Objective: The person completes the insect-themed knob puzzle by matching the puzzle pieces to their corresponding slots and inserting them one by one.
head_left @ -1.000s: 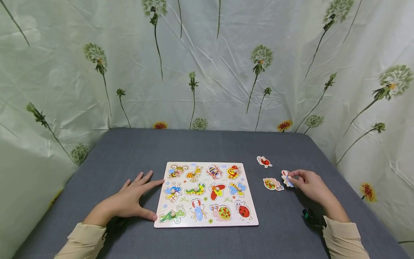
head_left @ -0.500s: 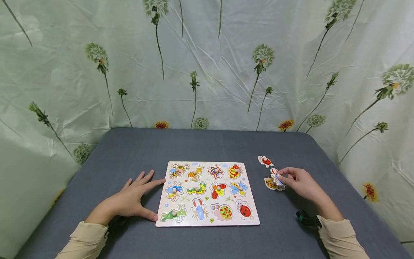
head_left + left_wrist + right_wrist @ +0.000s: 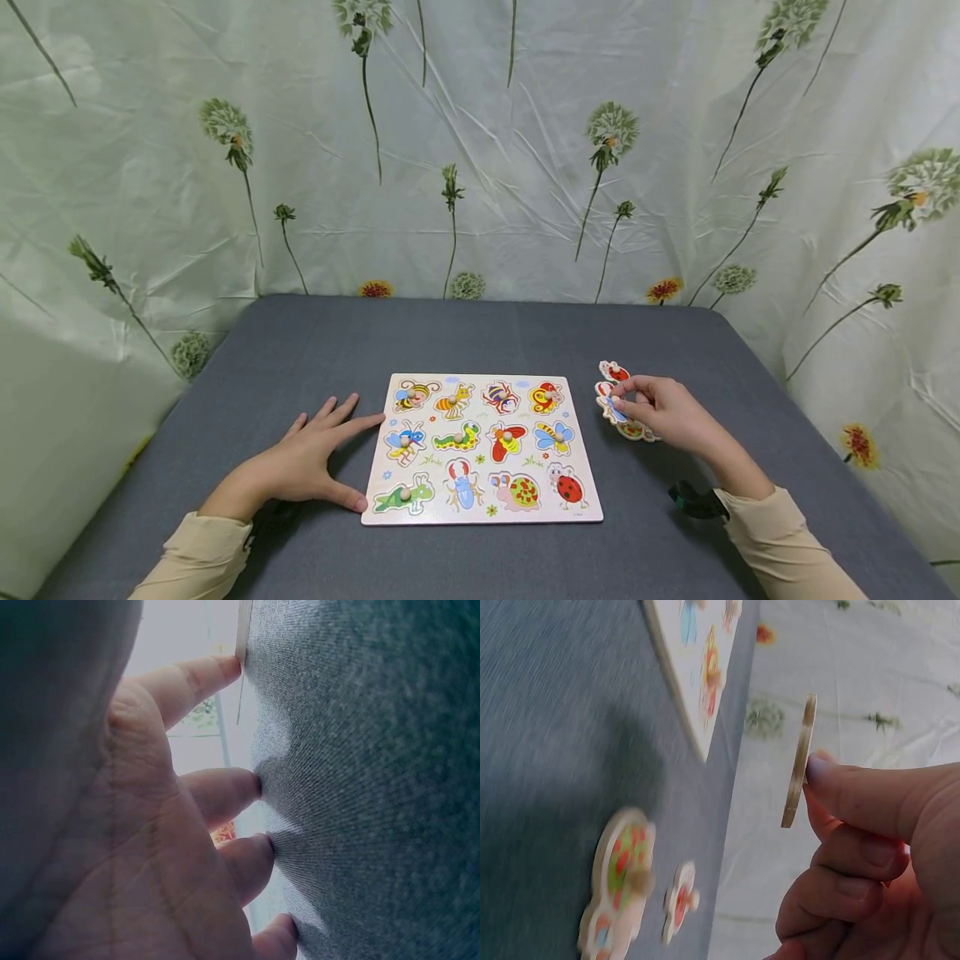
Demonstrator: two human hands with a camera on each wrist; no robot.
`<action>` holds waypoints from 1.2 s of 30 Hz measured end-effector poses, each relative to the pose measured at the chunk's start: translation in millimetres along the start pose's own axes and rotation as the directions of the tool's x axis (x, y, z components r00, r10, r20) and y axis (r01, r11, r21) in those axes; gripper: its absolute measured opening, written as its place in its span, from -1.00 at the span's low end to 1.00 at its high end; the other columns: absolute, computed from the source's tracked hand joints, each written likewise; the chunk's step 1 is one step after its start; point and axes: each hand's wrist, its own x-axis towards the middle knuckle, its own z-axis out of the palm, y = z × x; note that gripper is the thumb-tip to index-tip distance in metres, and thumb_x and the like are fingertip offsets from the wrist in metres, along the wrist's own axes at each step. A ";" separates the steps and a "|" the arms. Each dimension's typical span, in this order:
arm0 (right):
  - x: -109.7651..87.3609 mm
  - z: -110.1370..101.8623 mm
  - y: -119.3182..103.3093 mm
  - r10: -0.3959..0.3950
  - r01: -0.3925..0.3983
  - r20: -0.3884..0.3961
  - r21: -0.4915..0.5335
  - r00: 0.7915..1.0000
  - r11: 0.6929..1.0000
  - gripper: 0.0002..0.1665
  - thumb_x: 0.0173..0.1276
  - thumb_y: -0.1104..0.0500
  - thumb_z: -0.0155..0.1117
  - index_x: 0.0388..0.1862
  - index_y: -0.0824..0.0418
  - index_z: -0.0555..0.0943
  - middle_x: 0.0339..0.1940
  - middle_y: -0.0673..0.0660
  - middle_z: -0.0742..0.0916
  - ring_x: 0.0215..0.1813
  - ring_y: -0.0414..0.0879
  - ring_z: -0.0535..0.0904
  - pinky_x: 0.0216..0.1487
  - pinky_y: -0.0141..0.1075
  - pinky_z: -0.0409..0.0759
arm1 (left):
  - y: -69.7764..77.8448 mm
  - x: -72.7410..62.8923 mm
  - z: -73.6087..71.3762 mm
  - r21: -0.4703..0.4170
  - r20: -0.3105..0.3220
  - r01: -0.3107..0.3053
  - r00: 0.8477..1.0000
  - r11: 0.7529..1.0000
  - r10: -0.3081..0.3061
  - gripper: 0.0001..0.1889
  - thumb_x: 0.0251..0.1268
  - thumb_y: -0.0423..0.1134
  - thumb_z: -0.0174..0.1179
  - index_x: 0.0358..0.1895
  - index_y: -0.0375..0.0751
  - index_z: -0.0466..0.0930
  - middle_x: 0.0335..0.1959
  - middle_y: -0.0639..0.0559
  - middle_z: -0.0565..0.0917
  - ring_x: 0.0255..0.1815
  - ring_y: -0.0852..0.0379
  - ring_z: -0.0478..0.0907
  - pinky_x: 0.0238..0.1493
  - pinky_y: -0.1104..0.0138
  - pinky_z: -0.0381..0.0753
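Note:
My right hand (image 3: 671,414) pinches the stag beetle puzzle piece (image 3: 799,765) between thumb and fingers. It is raised above the table, seen edge-on in the right wrist view. The snail piece (image 3: 622,877) lies on the cloth below, partly covered by the held piece in the head view. Just behind it rests the ladybird piece (image 3: 615,372). My left hand (image 3: 300,462) is spread flat at the left of the wooden peg puzzle board (image 3: 480,525); thumb and index fingertip touch its edge, the other fingertips rest on the cloth.
Knobbed insect pieces such as the caterpillar (image 3: 457,438) fill the board's upper rows. Its front row shows a green grasshopper piece (image 3: 405,497) and bare beetle (image 3: 463,487), snail and ladybird pictures. A dandelion-print curtain (image 3: 480,167) hangs behind the grey table (image 3: 480,333).
My right hand has lifted the stag beetle piece from the table's right side and carried it left, over the snail piece towards the board. The left hand has stayed in place.

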 end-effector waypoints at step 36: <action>15.7 78.7 -75.6 -0.237 0.226 0.216 0.075 0.947 0.971 -0.92 0.52 0.16 0.42 -0.11 0.14 0.77 -0.62 -0.15 0.39 -0.57 -0.38 0.23 -0.45 -0.45 0.24 | 1.6 -2.0 0.4 0.001 -0.005 0.003 1.000 1.000 -0.003 0.27 -0.24 0.40 0.68 0.69 0.19 0.31 0.76 -0.42 0.05 0.73 -0.65 -0.16 0.49 -0.65 -0.16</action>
